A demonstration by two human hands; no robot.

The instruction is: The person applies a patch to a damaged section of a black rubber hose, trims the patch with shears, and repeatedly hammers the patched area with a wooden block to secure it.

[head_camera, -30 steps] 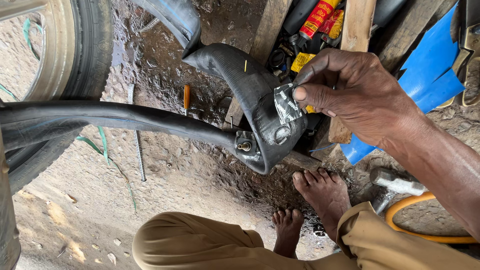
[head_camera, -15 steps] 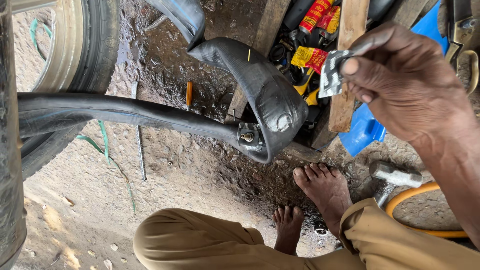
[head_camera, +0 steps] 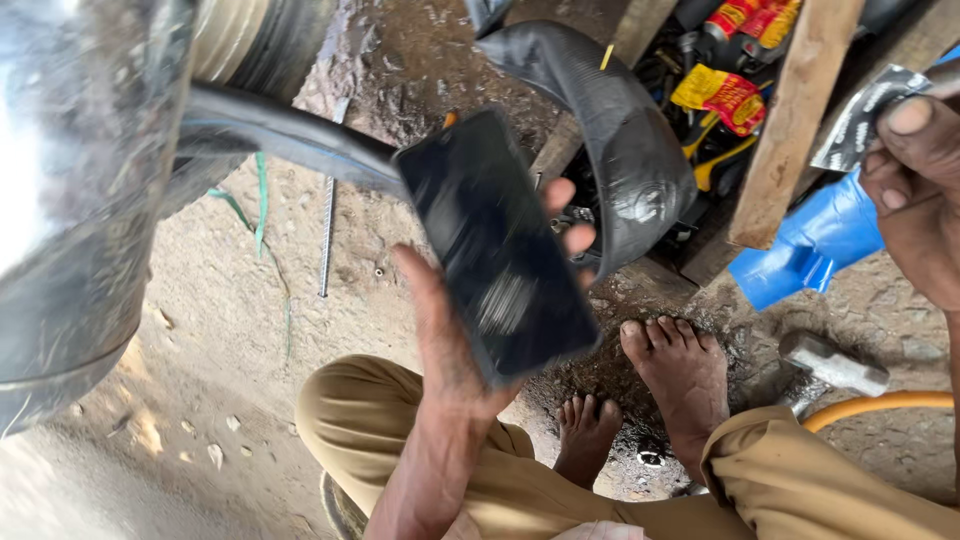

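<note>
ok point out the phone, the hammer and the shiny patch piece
phone (head_camera: 495, 250), head view, middle of its dark screen
hammer (head_camera: 832, 362), head view, on its grey metal head
shiny patch piece (head_camera: 858, 122), head view, middle of the foil held in the right hand

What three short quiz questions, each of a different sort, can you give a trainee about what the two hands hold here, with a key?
1. True or false: the left hand holds a dark flat phone.
2. What does the right hand pinch at the top right?
A. a hammer
B. a small silvery foil piece
C. a yellow hose
3. Fill in: the black inner tube bends over above the person's bare ____.

Key
1. True.
2. B: the foil piece is between the fingertips; the hammer and the yellow hose lie on the ground.
3. feet.
</note>
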